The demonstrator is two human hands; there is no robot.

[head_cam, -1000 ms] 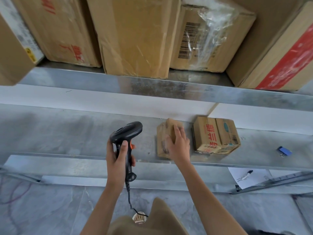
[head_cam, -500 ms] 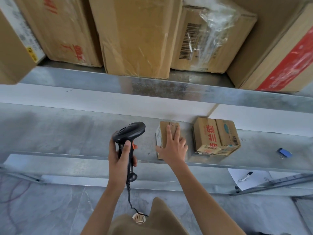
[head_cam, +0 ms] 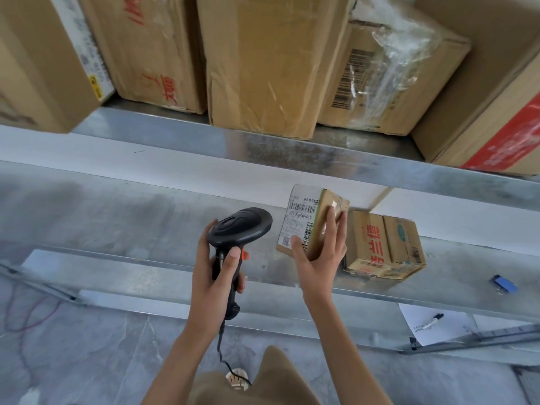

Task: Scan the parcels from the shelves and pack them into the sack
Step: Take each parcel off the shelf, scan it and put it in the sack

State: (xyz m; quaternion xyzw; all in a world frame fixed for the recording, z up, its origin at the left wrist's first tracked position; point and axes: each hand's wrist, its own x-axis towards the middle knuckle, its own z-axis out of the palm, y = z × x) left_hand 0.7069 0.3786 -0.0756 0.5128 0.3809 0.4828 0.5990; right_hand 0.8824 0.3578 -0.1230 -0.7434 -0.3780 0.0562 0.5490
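Observation:
My right hand [head_cam: 320, 257] grips a small cardboard parcel [head_cam: 309, 219], thumb on its white barcode label and fingers round its brown side. The parcel is lifted and tilted above the lower metal shelf [head_cam: 117, 223], label facing left. My left hand [head_cam: 216, 276] holds a black handheld scanner [head_cam: 238, 229] by its handle, head pointing toward the label, a short way left of the parcel. A second small carton with red characters [head_cam: 382, 247] lies on the shelf just right of my right hand. No sack is in view.
Several large cardboard boxes [head_cam: 271, 62] crowd the upper shelf [head_cam: 292, 153]. A blue clip [head_cam: 504, 283] lies on the lower shelf at right. A sheet of paper with a marker [head_cam: 432, 323] sits below. The scanner's cable [head_cam: 222, 352] hangs toward my legs above a grey floor.
My right hand has taken hold of the small parcel, lifted it off the shelf and turned it so the barcode label faces the scanner. The scanner has barely moved.

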